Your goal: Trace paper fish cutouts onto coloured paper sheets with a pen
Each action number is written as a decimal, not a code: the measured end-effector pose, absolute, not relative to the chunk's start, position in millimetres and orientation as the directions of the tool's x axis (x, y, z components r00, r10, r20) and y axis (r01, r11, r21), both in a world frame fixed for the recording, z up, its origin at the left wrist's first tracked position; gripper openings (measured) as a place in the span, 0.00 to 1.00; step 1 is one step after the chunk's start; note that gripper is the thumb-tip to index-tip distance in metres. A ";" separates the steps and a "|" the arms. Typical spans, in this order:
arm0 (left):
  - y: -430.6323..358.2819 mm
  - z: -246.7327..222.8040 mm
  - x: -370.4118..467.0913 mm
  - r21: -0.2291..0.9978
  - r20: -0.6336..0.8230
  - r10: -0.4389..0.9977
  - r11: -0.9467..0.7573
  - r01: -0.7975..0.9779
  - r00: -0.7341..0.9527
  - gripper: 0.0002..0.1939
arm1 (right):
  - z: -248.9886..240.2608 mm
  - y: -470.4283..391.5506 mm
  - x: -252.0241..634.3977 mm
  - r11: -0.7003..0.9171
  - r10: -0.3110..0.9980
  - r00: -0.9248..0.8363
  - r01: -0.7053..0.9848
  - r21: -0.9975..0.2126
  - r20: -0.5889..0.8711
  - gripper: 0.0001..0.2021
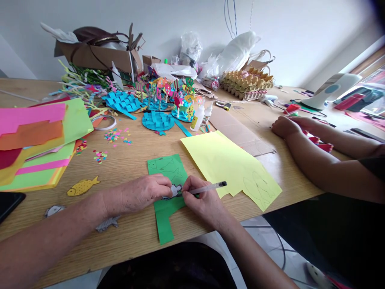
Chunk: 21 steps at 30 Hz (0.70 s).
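Observation:
My right hand [203,202] grips a pen [212,186], its tip end low against a sheet of green paper [165,220]. With bent fingers, my left hand [141,194] presses a small grey-white fish cutout [175,190] onto that sheet; the hand covers part of it. Fish outlines are drawn on the paper's upper part, and a piece is cut away at the lower right. Left of it lies a yellow fish cutout [82,186]. Two more grey fish pieces, one a patterned fish cutout [108,224], are partly hidden by my left forearm.
Yellow paper [222,156] with pencil outlines lies to the right. Coloured sheets [33,120] are stacked at left. Glue bottles [197,116] stand near blue woven paper pieces [158,120]. At right, another person's hands [285,127] rest over the table. Egg cartons [248,83] sit behind.

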<state>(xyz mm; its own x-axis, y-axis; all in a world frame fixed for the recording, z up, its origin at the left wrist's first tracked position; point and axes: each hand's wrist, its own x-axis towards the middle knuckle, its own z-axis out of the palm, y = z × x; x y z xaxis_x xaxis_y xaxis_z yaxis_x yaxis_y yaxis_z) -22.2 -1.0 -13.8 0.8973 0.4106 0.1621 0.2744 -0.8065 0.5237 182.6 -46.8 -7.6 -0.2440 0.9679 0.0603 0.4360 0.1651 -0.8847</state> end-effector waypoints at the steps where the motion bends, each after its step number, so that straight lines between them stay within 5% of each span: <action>1: -1.1 -13.8 -22.1 0.524 0.162 0.410 -0.807 0.274 0.898 0.15 | -7.5 -46.7 182.6 0.168 0.968 -0.244 0.441 -0.882 0.062 0.04; 21: -2.6 -7.4 -17.2 0.482 0.057 0.431 -0.802 0.353 0.901 0.17 | -3.5 -44.8 187.9 0.224 0.965 -0.238 0.519 -0.825 0.113 0.05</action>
<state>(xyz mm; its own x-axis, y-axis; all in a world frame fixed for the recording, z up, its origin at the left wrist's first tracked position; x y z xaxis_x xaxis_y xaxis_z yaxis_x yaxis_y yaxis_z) -17.2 -2.6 -7.4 0.9006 0.4308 0.0575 0.3530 -0.8021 0.4817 187.9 -44.8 -3.5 -0.2380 0.9647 0.1128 0.5188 0.2244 -0.8249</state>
